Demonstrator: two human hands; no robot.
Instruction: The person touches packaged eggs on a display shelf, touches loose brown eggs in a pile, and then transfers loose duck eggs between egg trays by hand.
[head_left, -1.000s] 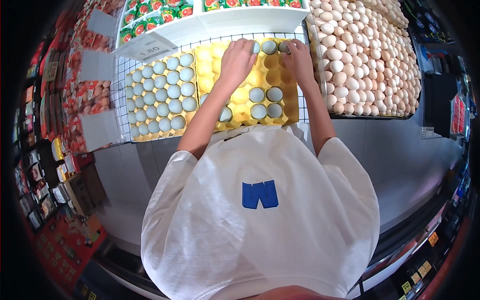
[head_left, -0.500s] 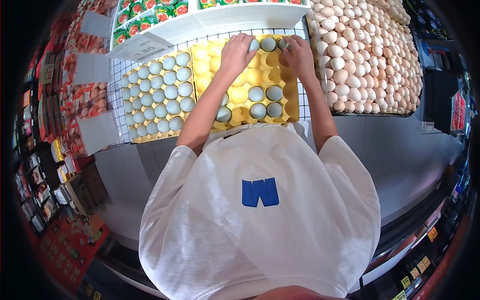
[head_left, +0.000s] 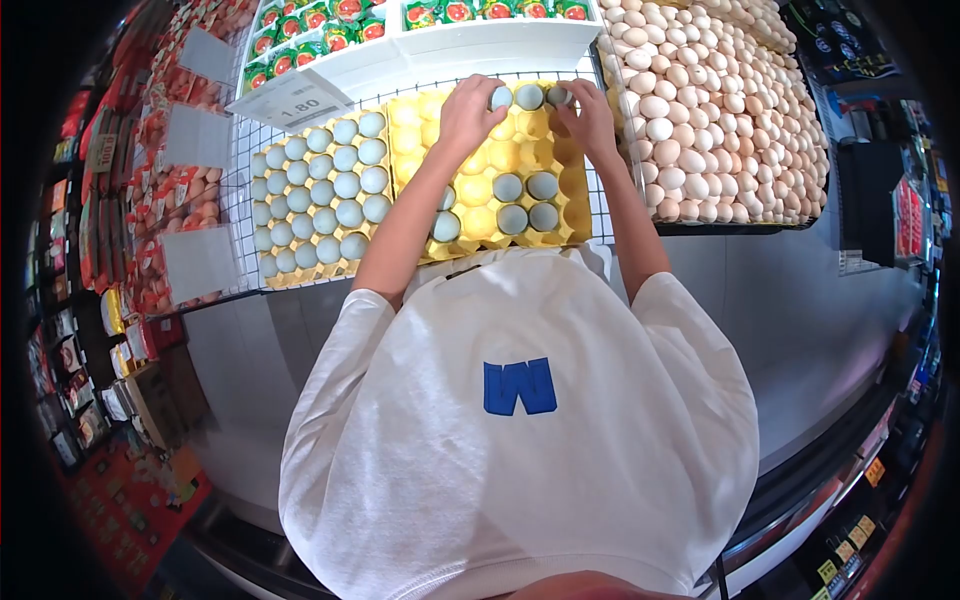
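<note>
A yellow egg tray (head_left: 480, 160) lies in front of me, with many of its cups showing bare. At its far edge, my left hand (head_left: 468, 118) has its fingers curled around a pale blue-green egg (head_left: 501, 98). Another such egg (head_left: 560, 96) is held between the thumb and fingers of my right hand (head_left: 588, 118), at the tray's far right corner. Between the hands sits a third egg (head_left: 529, 96). Several more eggs (head_left: 512, 219) rest in the near part of the tray, some partly behind my left forearm.
On the left stands a tray of blue-green eggs (head_left: 345, 159). Brown eggs (head_left: 690, 140) are heaped in a bin to the right. Behind is a white box (head_left: 500, 45) of green-and-red wrapped items, with a price sign (head_left: 297, 105). A wire rack (head_left: 245, 200) lies beneath the trays.
The view has shifted slightly, showing more of the white box. Both hands stay at the far edge of the tray, each still at an egg.
</note>
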